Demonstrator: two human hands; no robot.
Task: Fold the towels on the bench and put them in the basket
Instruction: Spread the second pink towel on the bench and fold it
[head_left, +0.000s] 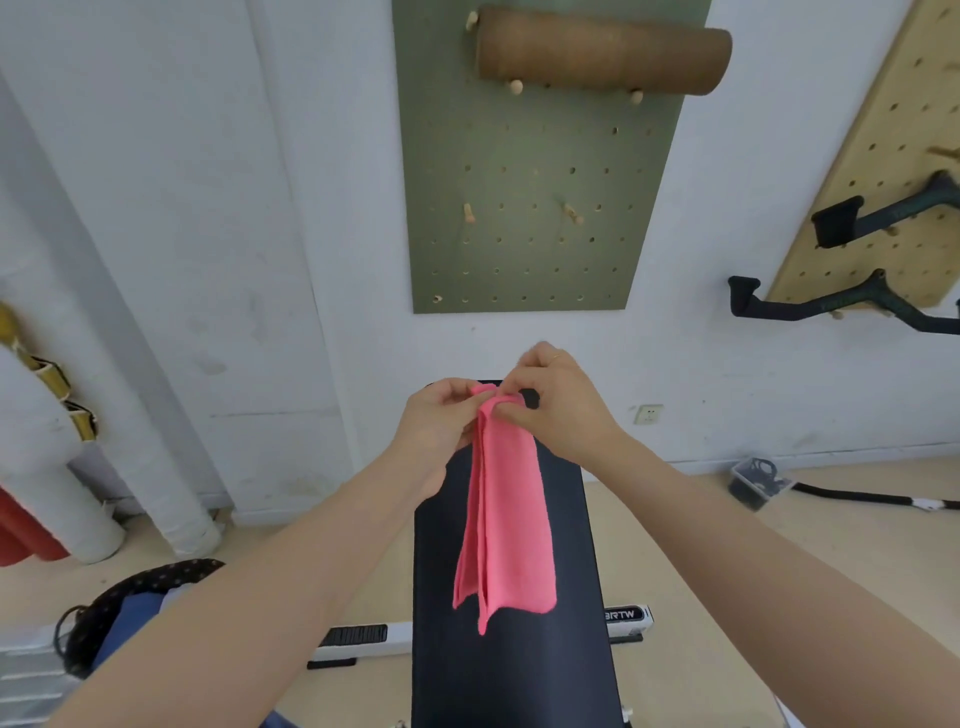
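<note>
Holding: long pink terry towel (506, 514) pinched at top by left hand (436, 421) and right hand (556, 405), fingers (501, 410) narrow on cloth.
Hanging: below fingers, over black padded tabletop (519, 675), likely to align edges.

Bench (514, 675) runs off the bottom edge; its far end sits behind the pink towel (506, 519) and both hands. Towel's top corners are buried under the left hand (436, 415) and right hand (556, 400) fingers. Basket (104, 613) is half behind the left forearm, contents unclear. Floor box (758, 480) contents too small to make out.
</note>
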